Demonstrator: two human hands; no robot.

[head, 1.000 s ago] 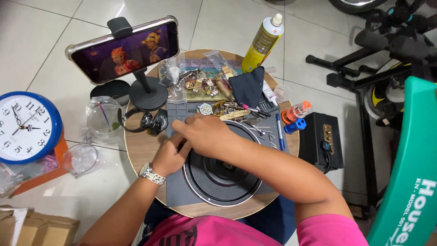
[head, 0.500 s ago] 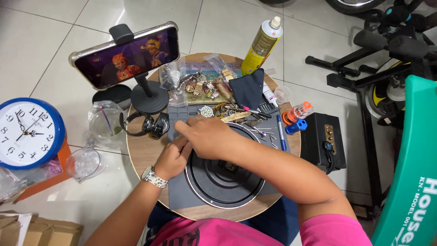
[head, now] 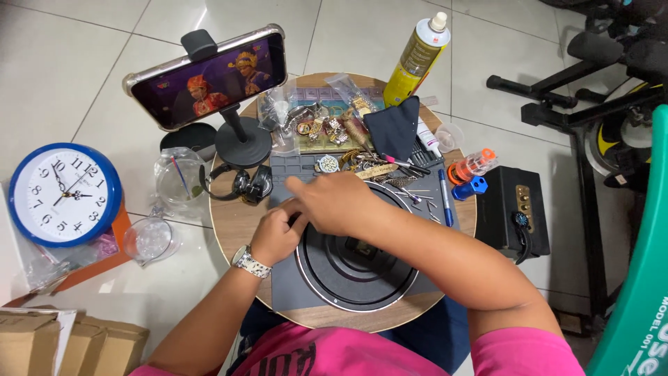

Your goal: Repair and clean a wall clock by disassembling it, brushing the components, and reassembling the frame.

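Both hands are staying together at the upper-left rim of the round black clock case (head: 358, 268), lying face down in the lower centre of the frame on the tabletop (head: 240, 223). The left hand (head: 275, 237) is curling closed against the rim, as half a second ago. The right hand (head: 334, 202) is covering it, index finger extended; what it grips cannot be told.

Both hands (head: 306, 212) together, right (head: 334, 202) over curled left (head: 275, 237).

The round desk (head: 229, 223) is light brown wood under a grey mat (head: 292, 292). On it lies a black round clock case (head: 356, 268) with a silver rim. A blue-rimmed white wall clock (head: 62, 195) sits on the pale tiled floor (head: 83, 63). The spray can (head: 416, 59) is yellow, the sleeves (head: 529, 351) pink, the wristwatch (head: 249, 262) silver.
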